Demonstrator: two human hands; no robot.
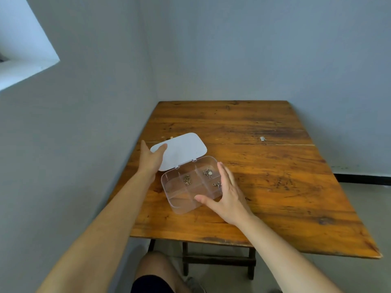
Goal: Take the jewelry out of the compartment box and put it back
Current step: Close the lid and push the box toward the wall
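A clear plastic compartment box (179, 205) lies open on the wooden table (275, 187), its white lid (184, 150) folded back. Small chain pieces sit in three compartments: one (187, 179) in the middle, one (208, 172) at the far right, one (217, 184) partly behind my right hand. My left hand (151, 158) rests against the lid's left edge, fingers spread, thumb on the lid. My right hand (225, 194) cups the box's right end, thumb at the front wall. A small silver piece (262, 138) lies alone on the table, far right.
The table stands in a corner, with grey walls on its left and far sides. Tiny bits (169, 137) lie behind the lid. My knee (156, 269) and the table's frame show below the front edge.
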